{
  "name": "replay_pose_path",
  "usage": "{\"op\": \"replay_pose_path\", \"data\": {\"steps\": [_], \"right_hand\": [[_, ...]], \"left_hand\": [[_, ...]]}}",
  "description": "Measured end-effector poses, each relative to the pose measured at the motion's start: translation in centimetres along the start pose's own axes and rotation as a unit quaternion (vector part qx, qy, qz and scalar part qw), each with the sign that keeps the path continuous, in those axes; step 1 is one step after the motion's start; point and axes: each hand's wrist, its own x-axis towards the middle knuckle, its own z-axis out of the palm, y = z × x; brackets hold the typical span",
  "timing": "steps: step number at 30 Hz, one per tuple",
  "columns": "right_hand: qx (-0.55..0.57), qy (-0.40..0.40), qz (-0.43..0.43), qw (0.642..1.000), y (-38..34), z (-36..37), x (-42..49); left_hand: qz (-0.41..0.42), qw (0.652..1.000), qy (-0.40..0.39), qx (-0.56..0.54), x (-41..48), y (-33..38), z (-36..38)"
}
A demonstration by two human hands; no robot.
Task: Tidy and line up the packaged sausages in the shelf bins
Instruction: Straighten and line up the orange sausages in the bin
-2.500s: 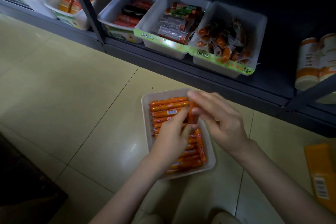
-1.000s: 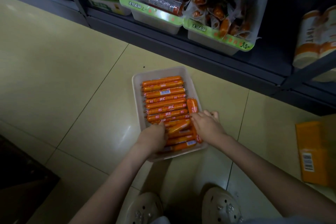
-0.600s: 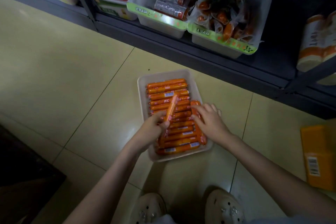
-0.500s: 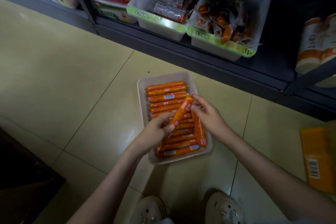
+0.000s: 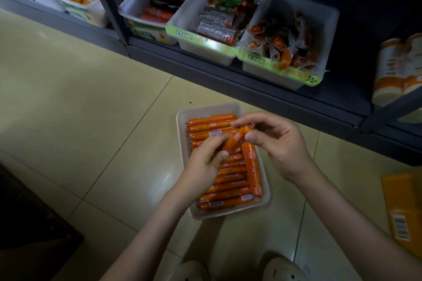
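Sausage (image 5: 237,138) is held over the bin (image 5: 181,121), pinched at both ends: left hand (image 5: 205,164) closes thumb and fingers on the lower end, right hand (image 5: 277,143) closes thumb and forefinger on the upper end, near the clip. It sits tilted, diagonal to the row (image 5: 225,186) stacked crosswise under the hands. Bin is on the floor (image 5: 91,109), below the shelf (image 5: 205,64), not in it.

My take on doing this well: rotate the stick until it runs parallel to the row, label up like its neighbours, then lower it flat into the gap under the left palm. Release the ends together so it doesn't roll. One long sausage (image 5: 252,167) lies lengthwise along the bin's edge, just under the right wrist side; probably needs turning too, or it blocks the slot.

Hard to read:
- Left palm covers the middle of the row, so can't tell if there's a gap or a second layer there.
- Lighting is dim, so label print is illegible.
- Orange box (image 5: 404,207) beyond the right forearm is cut off by the frame.
- Shelf bins (image 5: 205,52) further out hold mixed packs, with contents partly in shadow.
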Motion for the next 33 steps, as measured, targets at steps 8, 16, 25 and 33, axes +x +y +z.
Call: {"op": "replay_pose_path", "data": {"steps": [8, 16, 25, 33], "right_hand": [[-0.085, -0.005, 0.058, 0.995, 1.6, -0.3, 0.7], [-0.198, -0.111, 0.040, 0.973, 2.2, -0.8, 0.1], [-0.260, -0.013, -0.086, 0.962, 2.6, 0.7, -0.6], [-0.188, 0.080, -0.032, 0.978, 1.6, 0.5, -0.7]], "left_hand": [[-0.056, 0.985, -0.053, -0.156, -0.4, 1.9, 0.3], [-0.196, 0.829, 0.015, -0.524, 0.3, 3.9, 0.0], [-0.274, 0.806, 0.023, -0.525, 1.0, 3.8, 0.2], [-0.058, 0.979, -0.046, 0.188, -0.1, 1.4, -0.6]]}}
